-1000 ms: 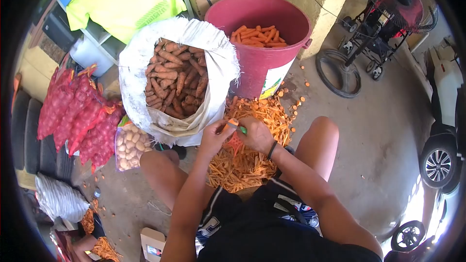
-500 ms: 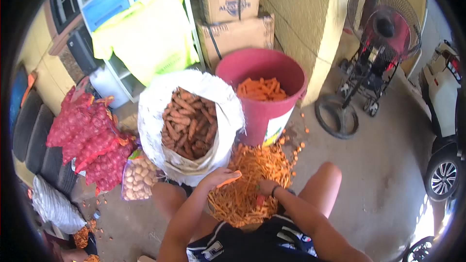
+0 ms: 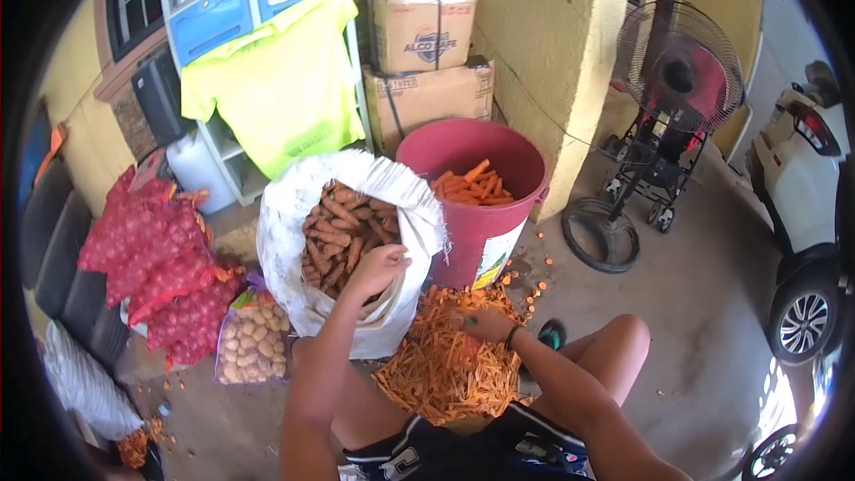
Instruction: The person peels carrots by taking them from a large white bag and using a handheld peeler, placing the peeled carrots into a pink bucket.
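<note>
My left hand (image 3: 378, 273) is above the near right rim of a white woven sack (image 3: 414, 240), fingers loosely bent and apart, with no carrot visible in it. Unpeeled, soil-brown carrots (image 3: 343, 230) fill the sack. My right hand (image 3: 488, 325) is low over a heap of orange carrot peelings (image 3: 445, 374), closed on what looks like a peeler (image 3: 468, 322); only small green and reddish parts show. Behind the heap stands a dark red bucket (image 3: 419, 156) with peeled orange carrots (image 3: 472, 187) inside.
Red net bags of onions (image 3: 169, 276) and a bag of potatoes (image 3: 253, 343) lie left. Behind are a shelf with a yellow shirt (image 3: 276, 80) and cardboard boxes (image 3: 427, 98). A fan (image 3: 681, 71), stroller and white car (image 3: 802, 187) stand right. Carrot bits dot the floor.
The peeled carrot in my left hand is gone from it, and that hand has moved up to the sack's rim. My right hand has moved slightly up over the peelings. The view has shifted.
</note>
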### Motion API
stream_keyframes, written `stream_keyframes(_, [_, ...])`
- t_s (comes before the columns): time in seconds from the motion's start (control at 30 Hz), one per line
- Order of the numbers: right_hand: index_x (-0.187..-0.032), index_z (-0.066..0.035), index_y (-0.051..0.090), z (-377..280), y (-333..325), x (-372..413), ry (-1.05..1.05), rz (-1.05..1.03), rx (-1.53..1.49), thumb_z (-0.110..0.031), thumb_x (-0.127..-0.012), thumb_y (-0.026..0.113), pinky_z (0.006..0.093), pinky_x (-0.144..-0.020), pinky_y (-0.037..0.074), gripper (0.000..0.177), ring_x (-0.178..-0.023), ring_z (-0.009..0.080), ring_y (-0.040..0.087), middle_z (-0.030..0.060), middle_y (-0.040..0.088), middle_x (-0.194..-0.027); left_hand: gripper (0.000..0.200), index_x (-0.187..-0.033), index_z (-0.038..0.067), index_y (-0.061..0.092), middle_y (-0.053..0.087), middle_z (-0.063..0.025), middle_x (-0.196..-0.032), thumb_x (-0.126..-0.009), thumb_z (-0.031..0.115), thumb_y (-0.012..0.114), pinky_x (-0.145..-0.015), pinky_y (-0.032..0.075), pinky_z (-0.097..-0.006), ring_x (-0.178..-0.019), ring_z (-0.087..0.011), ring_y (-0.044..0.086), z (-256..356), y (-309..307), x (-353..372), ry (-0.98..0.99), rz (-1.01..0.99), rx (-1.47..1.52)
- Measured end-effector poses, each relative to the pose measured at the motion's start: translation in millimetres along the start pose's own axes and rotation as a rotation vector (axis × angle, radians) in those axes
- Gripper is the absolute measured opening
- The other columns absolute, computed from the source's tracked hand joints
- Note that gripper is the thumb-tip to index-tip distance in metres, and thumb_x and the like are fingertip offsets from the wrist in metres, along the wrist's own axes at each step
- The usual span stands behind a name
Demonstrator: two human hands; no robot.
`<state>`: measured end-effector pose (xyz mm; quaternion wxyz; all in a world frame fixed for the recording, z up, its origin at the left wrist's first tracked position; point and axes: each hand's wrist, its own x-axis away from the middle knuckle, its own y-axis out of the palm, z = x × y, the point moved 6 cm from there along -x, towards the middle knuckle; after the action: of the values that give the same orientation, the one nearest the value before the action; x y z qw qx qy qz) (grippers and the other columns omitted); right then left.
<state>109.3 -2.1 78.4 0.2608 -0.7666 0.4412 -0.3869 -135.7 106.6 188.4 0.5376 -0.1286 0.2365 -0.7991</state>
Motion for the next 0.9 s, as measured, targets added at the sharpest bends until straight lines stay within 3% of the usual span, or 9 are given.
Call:
stream_keyframes(0.17, [-0.09,0.0,0.069,-47.0,-25.5,-50.9,-0.156,0.197,-0.246,-0.044,-0.091,0.063,0.0435,-0.069,0.051,0.045,-0.074,0.0324,0.067,0.02,0.066,-0.075,0.069,-0.138,0.0,0.054,0.066,-0.0234,-0.123,-0.085,0.039,0.074,-0.1,0.048,-0.0367,-0.116,-0.0327,0.063,-129.8,-61.3,30.2,-0.402,-0.041,-0.285])
stream_keyframes(0.23, [-0.099,-0.002,0.068,-82.2,-35.0,-69.1,-0.219,0.28,-0.242,-0.043,-0.09,0.063,0.0481,-0.076,0.051,0.042,-0.083,0.0408,0.066,0.0248,0.067,-0.087,0.074,-0.146,0.005,0.048,0.065,-0.0259,-0.124,-0.085,0.039,0.073,-0.103,0.046,-0.0401,-0.12,-0.0375,0.061,-154.0,-79.1,35.4,-0.45,-0.065,-0.386])
stream_keyframes(0.37, [-0.108,-0.007,0.068,-157.4,-62.1,-125.9,-0.417,0.38,-0.271,-0.035,-0.088,0.064,0.0501,-0.081,0.052,0.035,-0.091,0.0451,0.066,0.0268,0.068,-0.095,0.095,-0.159,0.021,0.013,0.054,-0.0262,-0.138,-0.085,0.037,0.07,-0.101,0.047,-0.0495,-0.116,-0.0424,0.062,-160.2,-130.8,36.5,-0.361,0.343,-0.968])
stream_keyframes(0.47, [-0.122,-0.009,0.064,-198.1,-87.1,-197.5,-0.426,0.425,-0.116,-0.026,-0.086,0.066,0.0456,-0.088,0.052,0.04,-0.099,0.0433,0.065,0.0274,0.064,-0.117,0.092,-0.16,0.02,0.015,0.049,-0.0281,-0.144,-0.087,0.029,0.069,-0.106,0.044,-0.0461,-0.134,-0.0402,0.047,-150.6,-187.8,10.0,-0.61,0.259,-0.503])
stream_keyframes(0.57, [-0.139,-0.014,0.049,-237.9,-124.9,-239.4,-0.353,0.63,0.123,-0.027,-0.086,0.067,0.0502,-0.085,0.055,0.057,-0.096,0.0447,0.067,0.0262,0.06,-0.124,0.085,-0.16,0.021,0.01,0.049,-0.0292,-0.143,-0.093,0.026,0.062,-0.104,0.044,-0.0489,-0.125,-0.0441,0.054,-147.4,-242.0,-21.2,-0.202,0.588,-0.433])
stream_keyframes(0.63, [-0.139,-0.013,0.048,-245.3,-144.7,-275.9,-0.308,0.734,0.23,-0.028,-0.087,0.065,0.051,-0.082,0.055,0.056,-0.095,0.0439,0.068,0.0253,0.06,-0.125,0.083,-0.16,0.02,0.007,0.049,-0.0279,-0.144,-0.095,0.025,0.059,-0.104,0.044,-0.049,-0.122,-0.0444,0.056,-106.8,-268.6,-36.7,-0.29,0.632,-0.362])
stream_keyframes(0.73, [-0.133,-0.011,0.051,-241.0,-154.8,-323.7,-0.243,0.645,0.28,-0.029,-0.089,0.063,0.0515,-0.08,0.056,0.049,-0.093,0.043,0.069,0.0253,0.061,-0.124,0.08,-0.16,0.021,0.008,0.052,-0.0267,-0.142,-0.097,0.025,0.056,-0.104,0.044,-0.0469,-0.123,-0.0449,0.056,-146.6,-310.6,-70.0,-0.533,0.604,-0.507])
stream_keyframes(0.77, [-0.13,-0.01,0.052,-236.3,-154.0,-336.1,-0.219,0.577,0.281,-0.03,-0.09,0.062,0.0515,-0.079,0.056,0.046,-0.092,0.0428,0.069,0.0255,0.062,-0.123,0.06,-0.153,0.019,0.032,0.062,-0.0255,-0.126,-0.098,0.028,0.054,-0.094,0.049,-0.0514,-0.11,-0.0489,0.061,-172.3,-324.8,-79.5,-0.254,0.784,-0.599])
stream_keyframes(0.9, [-0.116,-0.004,0.056,-228.3,-153.5,-351.7,-0.282,0.59,0.268,-0.035,-0.091,0.062,0.0501,-0.078,0.057,0.041,-0.09,0.0413,0.07,0.0269,0.067,-0.11,0.027,-0.111,0.0,0.06,0.063,-0.0301,-0.108,-0.1,0.02,0.047,-0.086,0.046,-0.0519,-0.103,-0.0488,0.059,-175.0,-344.0,-86.3,-0.074,0.979,-0.484])
